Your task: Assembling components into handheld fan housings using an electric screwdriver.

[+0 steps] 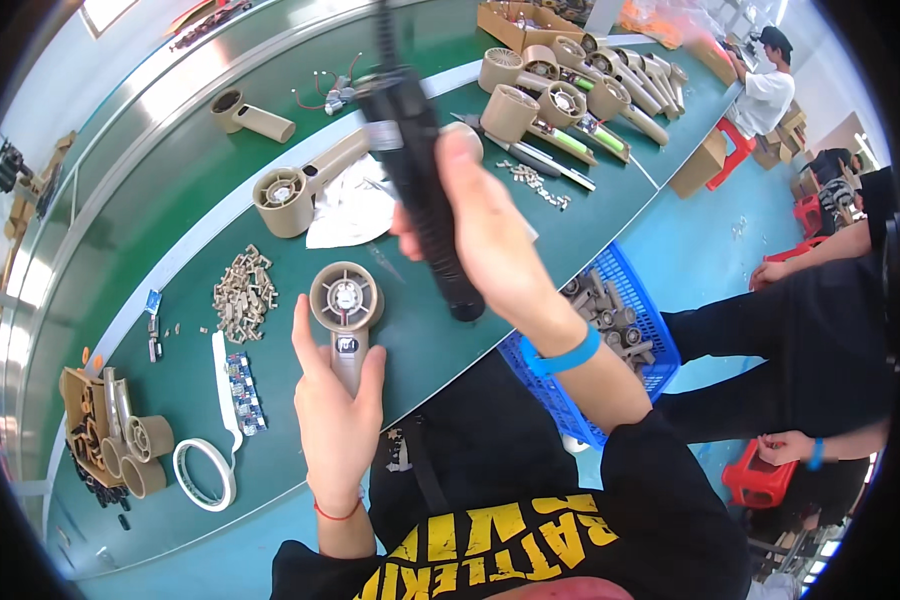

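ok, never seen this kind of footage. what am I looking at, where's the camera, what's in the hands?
There is no machine here: a person works with two bare hands, and the one picture comes from a wide fisheye camera worn on their head, looking down. That is why straight edges bend near the rim.

The left hand holds a tan hair dryer body by its handle, round end facing up, on the green bench. The right hand, with a blue wristband, grips a black electric screwdriver raised above it.

On the bench lie a pile of small tan parts, a roll of tape, a white cloth and more tan dryer bodies farther along. A blue basket of grey parts sits by the bench edge. Other people sit to the right.
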The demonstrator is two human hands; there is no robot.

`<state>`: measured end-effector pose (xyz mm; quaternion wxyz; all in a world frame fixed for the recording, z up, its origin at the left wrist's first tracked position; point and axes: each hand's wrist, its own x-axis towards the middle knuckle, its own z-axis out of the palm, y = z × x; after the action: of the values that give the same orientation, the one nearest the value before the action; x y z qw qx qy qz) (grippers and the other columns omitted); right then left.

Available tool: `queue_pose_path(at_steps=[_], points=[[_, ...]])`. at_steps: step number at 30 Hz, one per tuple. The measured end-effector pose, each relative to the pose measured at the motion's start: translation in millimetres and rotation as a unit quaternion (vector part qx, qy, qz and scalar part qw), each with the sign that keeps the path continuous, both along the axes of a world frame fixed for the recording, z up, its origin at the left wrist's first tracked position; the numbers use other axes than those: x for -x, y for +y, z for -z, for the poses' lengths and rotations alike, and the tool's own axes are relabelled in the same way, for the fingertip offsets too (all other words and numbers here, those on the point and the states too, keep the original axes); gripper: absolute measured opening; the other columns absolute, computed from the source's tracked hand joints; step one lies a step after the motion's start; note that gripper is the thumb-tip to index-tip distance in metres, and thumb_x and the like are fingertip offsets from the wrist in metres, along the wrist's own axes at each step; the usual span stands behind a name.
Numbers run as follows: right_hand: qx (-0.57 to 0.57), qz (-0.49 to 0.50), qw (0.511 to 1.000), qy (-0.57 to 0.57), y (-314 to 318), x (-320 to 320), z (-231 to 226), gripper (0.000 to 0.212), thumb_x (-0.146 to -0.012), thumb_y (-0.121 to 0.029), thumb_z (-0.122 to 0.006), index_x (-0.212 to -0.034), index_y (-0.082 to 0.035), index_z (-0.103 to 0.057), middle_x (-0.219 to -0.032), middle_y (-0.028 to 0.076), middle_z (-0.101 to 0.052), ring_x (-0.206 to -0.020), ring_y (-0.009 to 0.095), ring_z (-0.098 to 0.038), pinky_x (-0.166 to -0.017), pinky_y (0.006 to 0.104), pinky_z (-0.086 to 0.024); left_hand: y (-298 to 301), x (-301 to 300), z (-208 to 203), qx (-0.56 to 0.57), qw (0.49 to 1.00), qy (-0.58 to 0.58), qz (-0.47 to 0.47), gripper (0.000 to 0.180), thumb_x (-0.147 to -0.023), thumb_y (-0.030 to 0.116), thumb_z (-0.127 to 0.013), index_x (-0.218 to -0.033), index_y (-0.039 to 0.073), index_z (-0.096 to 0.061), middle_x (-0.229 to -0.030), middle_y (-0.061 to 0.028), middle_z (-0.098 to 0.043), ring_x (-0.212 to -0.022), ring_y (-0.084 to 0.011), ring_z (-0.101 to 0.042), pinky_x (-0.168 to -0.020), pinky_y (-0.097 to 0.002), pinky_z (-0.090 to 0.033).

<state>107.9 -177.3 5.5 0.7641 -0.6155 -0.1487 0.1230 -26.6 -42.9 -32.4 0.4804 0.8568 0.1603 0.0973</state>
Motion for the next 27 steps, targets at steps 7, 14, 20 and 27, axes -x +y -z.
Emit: queue_pose_path(at_steps=[7,14,20,27], points=[[0.147,-0.008,0.978,-0.145,9,-3,34,0.062,-0.094,-0.024,-0.061,-0.143,0.001,-0.031,-0.116,0.013,-0.058,-0.1,0.017,-0.057,-0.087,0.0307,-0.046,-7,-6,1,0.241,0.969,0.022,-0.055,0.078,-0.089,0.007,-0.063,-0.149,0.01,-0.013,-0.099,-0.0101,-0.06,-0.056,-0.0071,-0.051,-0.046,-0.0208,-0.042],[0.327,0.102,0.904,-0.255,-10,2,37,0.061,-0.092,-0.029,-0.061,-0.14,0.001,-0.039,-0.109,0.021,-0.06,-0.097,0.032,-0.055,-0.09,0.0389,-0.043,-12,-10,7,0.236,0.969,-0.005,-0.07,0.079,-0.088,0.007,-0.064,-0.149,0.009,-0.013,-0.107,-0.0131,-0.058,-0.058,-0.0081,-0.052,-0.048,-0.0211,-0.044],[0.499,0.167,0.732,-0.433,-46,-19,43,0.044,-0.086,-0.01,-0.059,-0.13,-0.009,-0.054,-0.118,0.015,-0.054,-0.111,0.035,-0.047,-0.095,0.0434,-0.04,-13,-12,5,0.219,0.974,-0.007,-0.059,0.077,-0.088,0.005,-0.062,-0.148,0.008,-0.015,-0.104,-0.0116,-0.059,-0.058,-0.0076,-0.053,-0.047,-0.0207,-0.043],[0.468,0.16,0.802,-0.336,-58,-25,48,0.055,-0.081,0.004,-0.059,-0.133,-0.012,-0.052,-0.119,0.017,-0.054,-0.104,0.036,-0.058,-0.089,0.0414,-0.047,-12,-10,4,0.231,0.971,-0.017,-0.055,0.078,-0.086,0.002,-0.063,-0.148,0.007,-0.015,-0.108,-0.0133,-0.061,-0.061,-0.0086,-0.055,-0.05,-0.022,-0.044]])
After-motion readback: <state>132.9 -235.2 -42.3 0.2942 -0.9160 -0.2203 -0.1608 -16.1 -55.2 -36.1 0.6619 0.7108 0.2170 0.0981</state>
